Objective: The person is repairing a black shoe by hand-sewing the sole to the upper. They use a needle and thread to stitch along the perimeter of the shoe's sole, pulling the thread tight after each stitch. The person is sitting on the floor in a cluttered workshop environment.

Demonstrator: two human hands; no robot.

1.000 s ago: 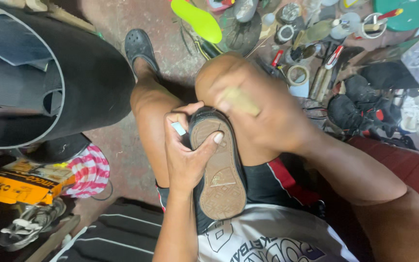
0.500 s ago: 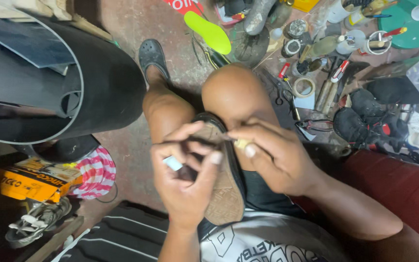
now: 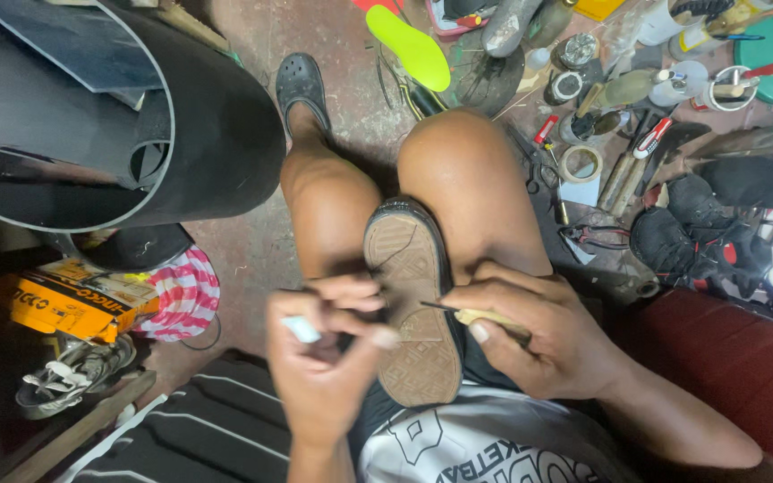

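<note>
We are sewing the shoe [image 3: 411,309] lying sole-up on our lap. Our right hand [image 3: 539,344] is gripping the awl [image 3: 471,314]; our left hand [image 3: 328,358] is pinching thread. Next, a careful poke seems needed.

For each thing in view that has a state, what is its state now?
Shoe: sole up, lying between the knees.
Awl: gripped, tip on the sole.
Right hand: closed on the awl.
Left hand: pinching thread, I think.
Tape roll: flat on the floor.
</note>
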